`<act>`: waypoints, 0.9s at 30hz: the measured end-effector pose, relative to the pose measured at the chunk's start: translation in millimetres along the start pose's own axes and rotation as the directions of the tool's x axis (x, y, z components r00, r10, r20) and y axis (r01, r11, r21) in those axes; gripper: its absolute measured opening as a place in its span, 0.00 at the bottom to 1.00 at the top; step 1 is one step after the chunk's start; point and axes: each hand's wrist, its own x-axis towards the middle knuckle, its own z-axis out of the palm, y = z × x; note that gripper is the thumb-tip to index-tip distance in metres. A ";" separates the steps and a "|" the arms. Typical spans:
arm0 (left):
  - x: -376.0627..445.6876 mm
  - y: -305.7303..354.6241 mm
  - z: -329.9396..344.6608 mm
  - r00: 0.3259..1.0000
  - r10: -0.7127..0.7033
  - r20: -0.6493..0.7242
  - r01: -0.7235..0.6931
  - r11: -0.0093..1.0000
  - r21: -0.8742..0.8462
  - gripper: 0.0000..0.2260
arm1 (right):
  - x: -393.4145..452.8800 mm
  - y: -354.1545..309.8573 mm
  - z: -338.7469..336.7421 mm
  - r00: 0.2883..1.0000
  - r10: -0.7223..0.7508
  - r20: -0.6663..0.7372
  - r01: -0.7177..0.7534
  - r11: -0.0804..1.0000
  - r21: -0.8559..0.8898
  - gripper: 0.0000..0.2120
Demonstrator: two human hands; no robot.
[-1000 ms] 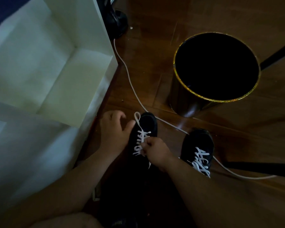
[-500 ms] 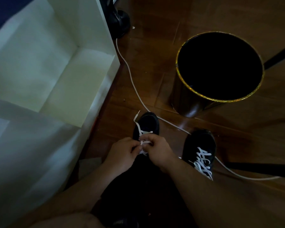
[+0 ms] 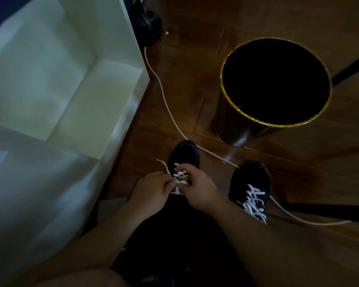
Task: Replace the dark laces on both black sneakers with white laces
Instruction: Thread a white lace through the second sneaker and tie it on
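The left sneaker (image 3: 183,154) stands on the wooden floor (image 3: 195,83), toe pointing away, threaded with a white lace (image 3: 179,179). Both hands meet over its eyelets: the left hand (image 3: 151,191) and the right hand (image 3: 197,188) each have fingers curled, pinching the lace. One loose lace end (image 3: 163,164) trails left. The right sneaker (image 3: 251,183), just beside, carries its own white lacing (image 3: 255,201). No writing is legible. A white shelf unit (image 3: 141,83) borders the left; a gold-rimmed black bin (image 3: 276,83) stands ahead, with a white cable (image 3: 164,96) crossing between.
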 end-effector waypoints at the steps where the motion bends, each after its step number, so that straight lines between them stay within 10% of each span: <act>1: 1.7 -0.3 0.7 0.999 -0.029 0.025 0.029 0.999 -0.022 0.12 | 0.9 -0.2 0.9 0.999 0.034 0.037 -0.037 0.994 0.102 0.16; 5: 6.5 2.1 -0.2 0.995 -0.083 0.057 0.089 0.989 -0.115 0.11 | 4.4 5.5 3.5 0.996 0.084 0.018 -0.085 0.984 0.155 0.19; 10: 2.0 6.2 -3.2 0.993 -0.121 0.015 0.122 0.986 -0.113 0.14 | 4.3 11.5 0.4 0.997 -0.043 -0.071 0.031 0.985 -0.168 0.05; 16: -6.6 -9.9 -14.2 0.957 -0.285 -0.050 0.289 0.949 0.122 0.11 | -9.4 38.7 -33.7 0.987 -0.126 0.099 0.160 0.721 -0.675 0.10; 22: -7.1 0.7 -11.0 0.983 -0.161 -0.092 0.172 0.976 0.133 0.09 | -9.9 15.5 -22.8 0.975 0.222 0.001 -0.189 0.833 -0.521 0.26; 27: -9.3 -11.1 -13.6 0.979 -0.187 -0.085 0.202 0.955 0.219 0.09 | -10.2 22.2 -26.2 0.984 -0.021 0.179 0.119 0.819 -0.561 0.16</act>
